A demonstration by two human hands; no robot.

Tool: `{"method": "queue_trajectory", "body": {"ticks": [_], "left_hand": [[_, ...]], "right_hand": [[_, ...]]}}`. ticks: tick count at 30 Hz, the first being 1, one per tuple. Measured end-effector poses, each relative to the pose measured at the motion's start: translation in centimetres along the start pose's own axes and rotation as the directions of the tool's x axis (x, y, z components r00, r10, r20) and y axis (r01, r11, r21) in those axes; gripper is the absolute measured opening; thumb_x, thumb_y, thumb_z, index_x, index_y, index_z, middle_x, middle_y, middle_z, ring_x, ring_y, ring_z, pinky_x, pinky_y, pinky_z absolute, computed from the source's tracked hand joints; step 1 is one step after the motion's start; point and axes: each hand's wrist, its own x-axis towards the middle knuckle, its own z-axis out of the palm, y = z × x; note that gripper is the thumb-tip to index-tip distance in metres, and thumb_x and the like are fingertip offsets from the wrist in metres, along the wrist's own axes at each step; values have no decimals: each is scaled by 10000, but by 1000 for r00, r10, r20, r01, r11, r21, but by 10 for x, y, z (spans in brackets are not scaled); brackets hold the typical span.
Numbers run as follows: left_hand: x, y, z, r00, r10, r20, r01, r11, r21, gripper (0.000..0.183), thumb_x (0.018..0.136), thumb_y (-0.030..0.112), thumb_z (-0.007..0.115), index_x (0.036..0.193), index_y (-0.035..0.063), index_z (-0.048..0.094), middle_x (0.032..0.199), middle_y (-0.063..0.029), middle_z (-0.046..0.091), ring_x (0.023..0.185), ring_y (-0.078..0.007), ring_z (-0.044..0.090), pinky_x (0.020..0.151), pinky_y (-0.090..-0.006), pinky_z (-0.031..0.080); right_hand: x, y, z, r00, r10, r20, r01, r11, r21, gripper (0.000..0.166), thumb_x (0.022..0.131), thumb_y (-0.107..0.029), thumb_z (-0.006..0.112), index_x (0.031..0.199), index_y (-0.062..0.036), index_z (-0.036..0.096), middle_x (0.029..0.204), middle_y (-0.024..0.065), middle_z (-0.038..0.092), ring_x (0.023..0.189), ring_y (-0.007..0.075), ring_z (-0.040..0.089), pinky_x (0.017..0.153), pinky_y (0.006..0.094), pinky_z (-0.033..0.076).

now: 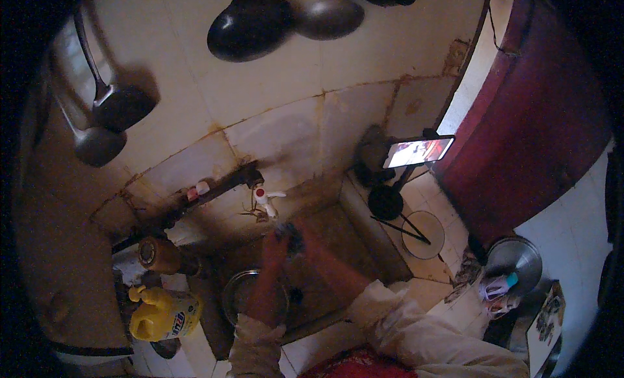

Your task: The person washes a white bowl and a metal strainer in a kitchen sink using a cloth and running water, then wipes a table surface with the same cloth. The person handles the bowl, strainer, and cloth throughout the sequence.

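My left hand (274, 242) and my right hand (309, 242) come together over a brown sink (353, 246), just below the spout of a white tap (265, 202) with a red mark. Between them is a small dark object (294, 237), gripped by both; it is blurred, and its kind is not clear. Pale water seems to run onto it from the tap. Beneath my left forearm, a round metal-rimmed dish (231, 300) lies in the sink, partly hidden by the arm.
Left of the sink stand a yellow detergent jug (158, 314) and a brown jar (158, 255). A phone (419, 151) on a stand is at the right, near a round clear lid (423, 234). Farther right sits a steel bowl (519, 261). Ladles (122, 105) hang on the wall.
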Motion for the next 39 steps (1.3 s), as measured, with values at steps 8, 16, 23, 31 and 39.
{"method": "queue_trajectory", "body": {"ticks": [8, 16, 23, 31, 39], "left_hand": [[29, -91, 14, 962, -135, -237, 196, 945, 261, 624, 923, 574, 456, 969, 5, 707, 967, -236, 686, 903, -432, 656, 804, -507, 506], [9, -84, 12, 943, -68, -326, 108, 988, 106, 594, 927, 557, 477, 1121, 22, 647, 1037, -222, 665, 961, -408, 643, 861, -462, 490], [-10, -30, 36, 949, 101, -298, -57, 987, 153, 398, 956, 393, 516, 1096, 35, 618, 982, -233, 660, 865, -405, 651, 752, -463, 519], [15, -56, 19, 991, -72, -109, 83, 991, 103, 391, 968, 367, 495, 1219, 84, 595, 1052, -238, 658, 934, -408, 644, 831, -502, 513], [33, -126, -4, 944, 312, -108, -194, 789, 583, 438, 982, 209, 434, 1399, 77, 445, 1465, -206, 388, 1280, -373, 457, 1082, -477, 354]], "right_hand": [[-20, 34, 67, 799, -427, -423, -55, 650, -758, 407, 908, -338, 623, 1158, -17, 615, 1125, 102, 637, 996, 228, 596, 945, 369, 432], [-15, 33, 82, 929, -149, -340, 23, 938, -347, 316, 959, -289, 492, 1081, -30, 627, 1018, 112, 643, 905, 225, 600, 787, 399, 494], [-28, 4, 54, 978, -28, -206, 18, 999, -50, 276, 956, -274, 507, 1081, -61, 629, 1065, 86, 648, 913, 206, 604, 771, 392, 500], [-50, 31, 75, 997, 49, -54, -41, 989, 142, 253, 950, -268, 529, 1101, -88, 624, 1101, 64, 645, 934, 196, 603, 778, 388, 501], [-24, 34, 94, 999, 32, -25, -27, 982, 186, 245, 948, -254, 542, 1139, -114, 603, 1110, 44, 635, 961, 195, 594, 800, 386, 497]]}}
